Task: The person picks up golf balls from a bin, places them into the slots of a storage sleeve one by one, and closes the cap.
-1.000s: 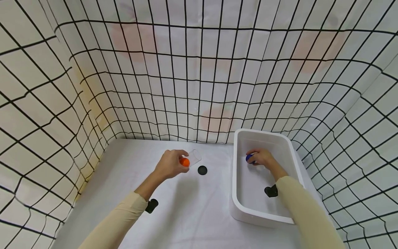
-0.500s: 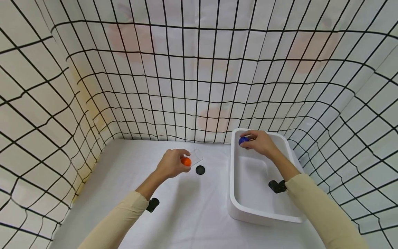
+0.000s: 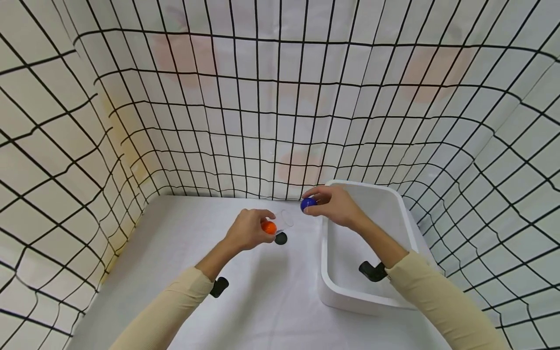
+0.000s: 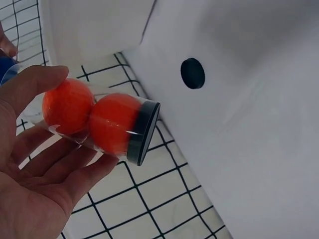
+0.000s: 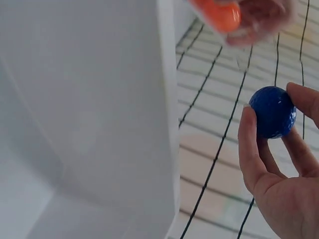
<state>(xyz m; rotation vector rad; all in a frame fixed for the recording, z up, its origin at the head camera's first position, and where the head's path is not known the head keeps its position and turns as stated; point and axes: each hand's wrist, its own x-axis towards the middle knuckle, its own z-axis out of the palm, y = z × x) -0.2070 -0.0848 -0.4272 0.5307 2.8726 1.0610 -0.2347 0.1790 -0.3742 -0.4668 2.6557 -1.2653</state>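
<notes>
My left hand (image 3: 250,229) grips a clear plastic tube (image 3: 286,218), its mouth tilted up to the right. In the left wrist view two orange balls (image 4: 67,105) sit inside the tube, above a black cap (image 4: 143,133) that closes its lower end. My right hand (image 3: 336,206) pinches a dimpled blue golf ball (image 5: 272,112) between thumb and fingers, held just right of the tube's mouth. Below the tube a loose round black lid (image 3: 281,238) lies on the white tabletop.
A deep white tub (image 3: 324,257) stands on the right of the table (image 3: 271,311), under my right forearm. Black wire grid (image 3: 280,116) walls off the back and both sides. Each wrist carries a black camera (image 3: 372,271).
My right hand has lifted the blue golf ball out of the tub and carried it left over the rim, close to the tube. The left hand has shifted slightly right with the tube.
</notes>
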